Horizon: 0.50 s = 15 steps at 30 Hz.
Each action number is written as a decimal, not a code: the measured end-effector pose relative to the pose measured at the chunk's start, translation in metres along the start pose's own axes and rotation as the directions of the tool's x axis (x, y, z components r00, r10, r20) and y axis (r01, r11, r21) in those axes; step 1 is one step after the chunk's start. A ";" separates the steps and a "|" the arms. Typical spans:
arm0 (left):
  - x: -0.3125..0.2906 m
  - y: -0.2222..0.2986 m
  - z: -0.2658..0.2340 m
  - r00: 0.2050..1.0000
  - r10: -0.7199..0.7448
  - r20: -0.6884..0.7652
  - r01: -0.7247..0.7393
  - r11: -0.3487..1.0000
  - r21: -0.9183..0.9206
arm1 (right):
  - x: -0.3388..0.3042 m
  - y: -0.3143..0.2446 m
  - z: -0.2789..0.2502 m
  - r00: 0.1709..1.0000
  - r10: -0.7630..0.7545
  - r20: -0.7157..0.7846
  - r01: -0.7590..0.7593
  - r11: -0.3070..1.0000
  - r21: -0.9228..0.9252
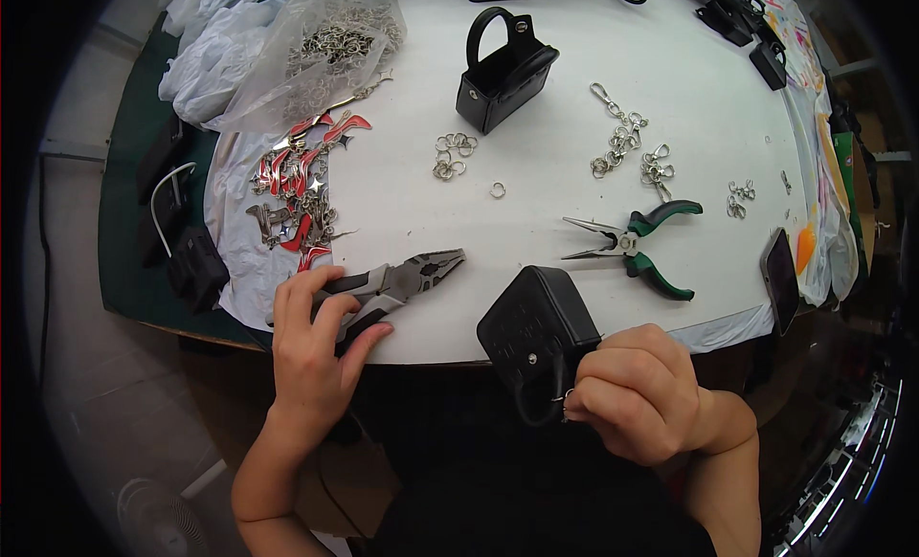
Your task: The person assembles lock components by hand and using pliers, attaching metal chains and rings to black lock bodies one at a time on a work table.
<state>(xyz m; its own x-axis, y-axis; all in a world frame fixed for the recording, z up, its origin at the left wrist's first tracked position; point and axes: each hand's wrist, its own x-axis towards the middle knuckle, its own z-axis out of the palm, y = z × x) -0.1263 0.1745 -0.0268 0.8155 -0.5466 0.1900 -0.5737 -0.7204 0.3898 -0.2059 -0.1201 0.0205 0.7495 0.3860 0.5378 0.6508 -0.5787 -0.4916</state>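
The right hand [637,399] is closed in a pinch at the strap [558,370] of a small black bag [538,327], with a small metal ring [565,397] at its fingertips; the bag is tilted over the near edge of the bench [412,203]. The left hand [321,332] is partly curled, fingers and thumb around the handles of grey-and-black pliers [388,287], which point toward the upper right.

Just beyond the black bag lie needle-nose pliers [627,243] with green-and-black handles, their tips apart. Farther out are a single loose ring [498,189], a cluster of rings [450,157] and, behind these, an upright black bag with a handle [507,83]. Silver clasps and rings [627,136] lie to the right of it. Left of the rings, red and silver charms [302,174] are heaped on white plastic, near a clear bag of metal pieces [325,55]. A phone [780,279] rests at the right edge.
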 end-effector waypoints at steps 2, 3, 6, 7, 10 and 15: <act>0.001 -0.002 0.002 0.999 0.040 -0.017 -0.040 0.999 0.005 | -0.001 0.001 -0.001 1.000 0.000 0.017 0.000 1.000 0.009; 0.002 -0.002 0.002 0.996 0.082 -0.039 -0.081 0.997 0.013 | -0.001 0.001 -0.003 0.999 -0.006 0.032 0.005 1.000 0.014; 0.001 0.002 -0.003 0.999 0.047 -0.011 -0.048 0.994 -0.103 | 0.000 0.002 -0.004 0.998 -0.009 0.063 0.009 1.000 0.002; 0.002 0.004 -0.008 0.999 0.047 -0.011 -0.047 0.993 -0.104 | 0.000 0.002 -0.004 0.998 -0.008 0.064 0.008 1.000 0.002; 0.011 0.019 -0.028 0.984 0.176 0.025 -0.163 0.951 -0.262 | 0.000 0.003 -0.001 0.999 -0.016 0.046 0.015 1.000 0.012; 0.015 0.034 -0.044 0.961 0.266 0.072 -0.246 0.946 -0.211 | 0.001 0.003 0.001 0.999 -0.010 0.042 0.009 1.000 0.028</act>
<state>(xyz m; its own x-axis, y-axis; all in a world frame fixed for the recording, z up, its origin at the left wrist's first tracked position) -0.1300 0.1612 0.0293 0.6261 -0.7477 0.2212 -0.7271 -0.4573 0.5121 -0.2034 -0.1211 0.0189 0.7472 0.4218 0.5136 0.6607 -0.5550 -0.5055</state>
